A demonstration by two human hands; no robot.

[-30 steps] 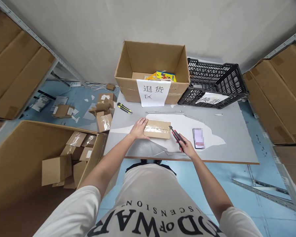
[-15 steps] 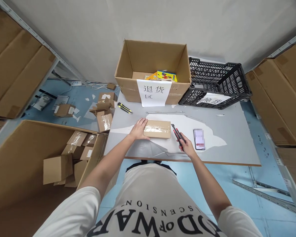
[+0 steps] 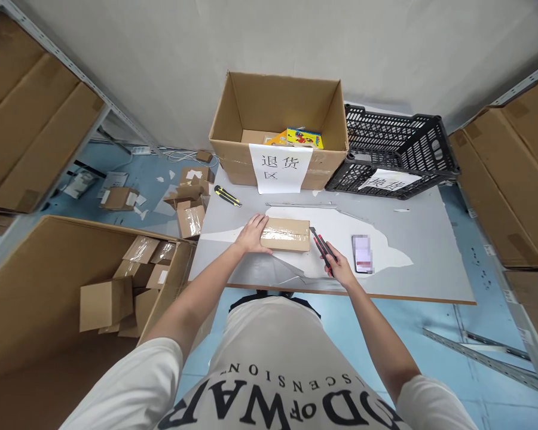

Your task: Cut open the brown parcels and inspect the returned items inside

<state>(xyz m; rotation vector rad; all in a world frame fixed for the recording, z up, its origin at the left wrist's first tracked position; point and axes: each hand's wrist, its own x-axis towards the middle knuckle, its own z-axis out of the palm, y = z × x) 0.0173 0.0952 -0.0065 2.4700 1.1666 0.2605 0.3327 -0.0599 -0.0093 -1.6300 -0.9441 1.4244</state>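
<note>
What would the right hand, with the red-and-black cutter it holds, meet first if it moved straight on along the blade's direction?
Probably the small taped box: the cutter in the right hand points at its right end, just short of it.

Grey table [image 3: 430, 251] bearing taped parcel [image 3: 286, 233], phone [image 3: 362, 253], yellow knife [image 3: 226, 196], open carton [image 3: 278, 128], black crate [image 3: 392, 152]

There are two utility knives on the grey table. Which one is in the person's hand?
The red-and-black utility knife, gripped by the right hand beside the taped brown cardboard parcel. The yellow-and-black utility knife lies untouched near the table's far left edge.
</note>
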